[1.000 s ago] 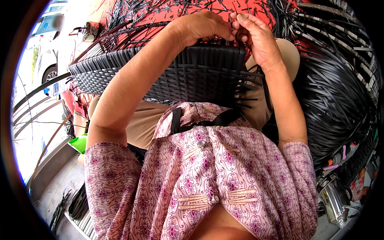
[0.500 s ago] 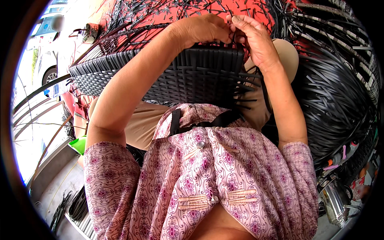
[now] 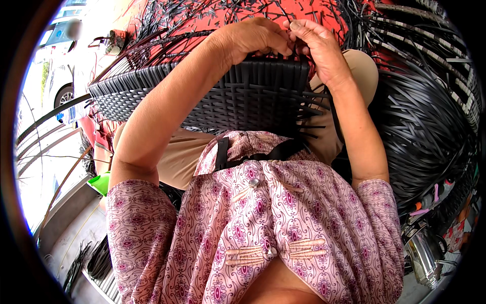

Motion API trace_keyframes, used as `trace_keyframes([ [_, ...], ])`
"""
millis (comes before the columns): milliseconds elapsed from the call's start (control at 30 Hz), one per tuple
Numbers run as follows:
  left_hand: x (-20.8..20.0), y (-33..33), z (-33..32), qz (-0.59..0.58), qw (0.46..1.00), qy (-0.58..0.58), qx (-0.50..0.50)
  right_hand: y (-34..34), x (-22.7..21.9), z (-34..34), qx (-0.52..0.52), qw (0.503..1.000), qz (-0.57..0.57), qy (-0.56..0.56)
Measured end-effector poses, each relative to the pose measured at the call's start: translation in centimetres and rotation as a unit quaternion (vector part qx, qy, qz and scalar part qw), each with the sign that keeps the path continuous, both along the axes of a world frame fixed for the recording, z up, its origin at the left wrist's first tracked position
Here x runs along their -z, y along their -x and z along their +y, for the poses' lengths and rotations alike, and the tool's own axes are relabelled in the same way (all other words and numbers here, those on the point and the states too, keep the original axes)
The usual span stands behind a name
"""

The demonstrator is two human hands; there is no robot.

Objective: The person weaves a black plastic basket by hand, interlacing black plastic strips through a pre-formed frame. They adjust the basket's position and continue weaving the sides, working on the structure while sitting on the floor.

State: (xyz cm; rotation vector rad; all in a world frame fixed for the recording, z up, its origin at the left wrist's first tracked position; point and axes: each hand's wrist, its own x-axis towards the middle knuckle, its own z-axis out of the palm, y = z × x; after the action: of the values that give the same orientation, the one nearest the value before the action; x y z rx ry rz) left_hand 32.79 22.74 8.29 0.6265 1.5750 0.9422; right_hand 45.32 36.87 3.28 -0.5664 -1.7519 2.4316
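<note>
Centrally, upper middle of the frame: basket [image 3: 253, 99], black woven strip, part-made, lying across the lap with its far rim uppermost and loose strip ends sticking out at its right edge.

Change from the earlier views: slight. Both hands keep to the same spot on the rim; the right fingers have shifted a little at the top, the basket has not moved. Judged as the same stretch of rim weave going on, not a fresh section.

Left hand [image 3: 255, 38]: top centre, knuckles up, fingers curled together over the rim, pressing on the weave there.

Right hand [image 3: 319, 48]: just beside it, touching; fingertips pinched shut on a strip [image 3: 296, 50] at the rim.

Forearms: both rise from the lower edge, the left slanting up from lower left, the right nearly upright along the basket's right side.

Surroundings: heap of black strips [image 3: 425, 131], right; red mat [image 3: 212, 17] strewn with cut ends, top; patterned pink blouse [image 3: 253, 228], bottom; metal kettle [image 3: 422, 253], lower right.
</note>
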Motion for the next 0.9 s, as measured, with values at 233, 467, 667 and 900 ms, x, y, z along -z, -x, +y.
trace_keyframes([
  [233,0.2,-0.7,-0.3,0.039,0.999,-0.02,-0.025,-0.1,-0.4,-0.3,-0.001,1.0,0.001,0.0],
  [467,-0.3,-0.1,-0.2,-0.033,0.999,0.008,-0.029,-0.1,-0.2,-0.2,-0.003,1.0,0.002,-0.005],
  [667,-1.0,-0.5,-0.3,0.12,0.991,-0.034,0.04,0.0,-1.0,0.3,-0.032,0.999,0.009,0.026],
  [900,-0.7,-0.7,-0.4,0.185,0.981,0.003,0.05,-0.1,-2.1,0.3,0.01,0.996,0.023,-0.082],
])
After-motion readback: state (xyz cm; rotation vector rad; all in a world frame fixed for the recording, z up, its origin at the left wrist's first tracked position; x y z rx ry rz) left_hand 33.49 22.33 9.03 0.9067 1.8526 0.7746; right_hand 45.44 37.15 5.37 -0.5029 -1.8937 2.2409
